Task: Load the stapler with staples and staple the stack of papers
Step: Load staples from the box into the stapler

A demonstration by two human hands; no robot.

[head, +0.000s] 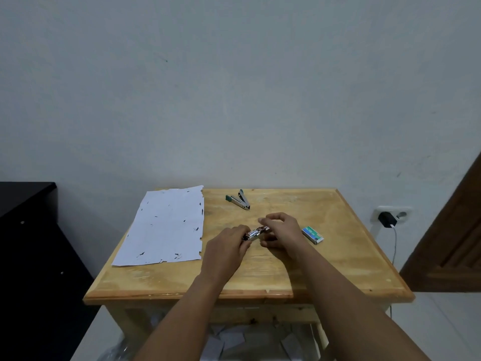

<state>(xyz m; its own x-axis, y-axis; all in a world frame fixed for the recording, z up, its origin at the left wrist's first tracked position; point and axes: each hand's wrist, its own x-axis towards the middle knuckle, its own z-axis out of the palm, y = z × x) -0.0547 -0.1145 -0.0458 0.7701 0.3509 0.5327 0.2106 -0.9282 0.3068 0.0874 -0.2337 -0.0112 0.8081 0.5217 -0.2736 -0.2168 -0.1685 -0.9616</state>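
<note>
Two hands meet over the middle of the bench [286,269]: the left hand [229,246] has its fingers curled round one end of a small shiny metal piece [253,234], seemingly the stapler's magazine or a strip of staples, and the right hand [279,230] pinches the other end. I can't tell which it is. To do this well, I'd keep it level and feed it straight, without forcing. The green stapler [238,199] lies hinged open near the far edge, well apart from the hands. The staple box [313,235] sits just right of the right hand, and the stack of papers [166,227] lies flat on the left.
</note>
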